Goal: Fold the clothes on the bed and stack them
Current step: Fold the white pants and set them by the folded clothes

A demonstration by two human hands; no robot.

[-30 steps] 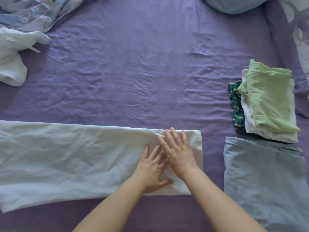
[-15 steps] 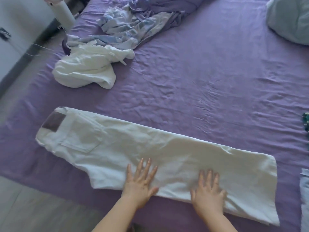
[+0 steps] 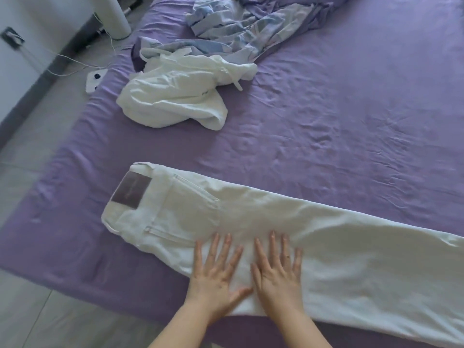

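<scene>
— From where is the bed (image 3: 326, 126) seen?
— From above its near edge, by the one head view, faced forward and down.
— How near?
— Close; the floor (image 3: 37, 156) left of the bed is also taken in.

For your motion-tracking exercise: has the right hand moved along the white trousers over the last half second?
Yes. The right hand has slid along the white trousers toward the waistband, beside the left hand.

Trousers (image 3: 288, 222) are lying on the bed (image 3: 351, 121); behind their waistband, a crumpled garment (image 3: 175, 96) is lying, bedding (image 3: 238, 28) lying behind it.
</scene>
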